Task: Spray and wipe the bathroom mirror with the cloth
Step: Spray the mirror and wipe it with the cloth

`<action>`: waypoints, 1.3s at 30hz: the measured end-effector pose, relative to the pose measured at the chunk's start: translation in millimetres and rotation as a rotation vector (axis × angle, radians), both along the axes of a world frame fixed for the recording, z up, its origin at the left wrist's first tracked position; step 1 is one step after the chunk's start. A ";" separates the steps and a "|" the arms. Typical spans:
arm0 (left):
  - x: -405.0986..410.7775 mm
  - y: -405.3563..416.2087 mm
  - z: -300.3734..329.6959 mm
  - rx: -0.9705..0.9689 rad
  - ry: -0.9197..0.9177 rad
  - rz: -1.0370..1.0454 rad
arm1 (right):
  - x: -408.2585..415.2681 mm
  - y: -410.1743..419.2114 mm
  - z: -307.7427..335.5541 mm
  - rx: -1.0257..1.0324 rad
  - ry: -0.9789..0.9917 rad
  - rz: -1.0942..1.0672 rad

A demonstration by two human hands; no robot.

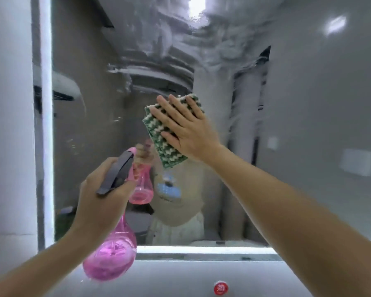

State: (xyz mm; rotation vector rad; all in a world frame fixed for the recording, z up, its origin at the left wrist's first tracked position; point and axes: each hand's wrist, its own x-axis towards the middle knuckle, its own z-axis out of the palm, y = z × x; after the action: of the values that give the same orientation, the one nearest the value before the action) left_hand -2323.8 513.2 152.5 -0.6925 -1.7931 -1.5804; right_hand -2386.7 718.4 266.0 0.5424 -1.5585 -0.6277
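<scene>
Clearly wiping is under way in the head view: the right hand (185, 127) presses the green-and-white cloth (165, 133) flat-fingered against the mid bathroom mirror (90, 129), while the left hand (101, 194) grips the pink spray bottle (110, 257) low by the lit bottom edge. Streaks remain above, so the next strokes likely go upward, where open glass lies between the lit left edge and the right side.

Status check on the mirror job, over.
Right hand flat, pressing the cloth on the mirror. Left hand grips the pink spray bottle, off the glass. Streaky film up top; nothing in the way.
</scene>
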 end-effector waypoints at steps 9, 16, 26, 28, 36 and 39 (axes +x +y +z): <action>62.8 150.5 32.3 0.015 0.044 -0.166 | 49.9 184.2 -4.7 -0.222 0.103 -0.106; 75.5 206.4 23.4 0.007 0.015 -0.157 | 71.9 278.7 -29.8 -0.355 0.126 -0.176; 62.1 157.4 22.4 0.033 0.001 -0.162 | 52.9 214.3 -18.8 -0.723 0.171 -0.108; 55.8 135.1 24.5 0.038 0.001 -0.151 | 44.5 181.3 -3.0 -0.709 0.166 -0.109; 23.6 27.4 22.1 0.124 0.037 -0.061 | 0.7 2.6 32.2 -0.516 0.117 -0.056; 18.6 -9.0 16.7 0.163 0.008 -0.081 | -15.4 -63.1 25.9 -0.445 0.085 -0.041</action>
State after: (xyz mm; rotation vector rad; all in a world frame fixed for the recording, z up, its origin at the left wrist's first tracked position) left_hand -2305.2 504.2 169.2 -0.7004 -1.6271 -1.7527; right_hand -2402.1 655.3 291.9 0.1464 -1.5693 -0.3132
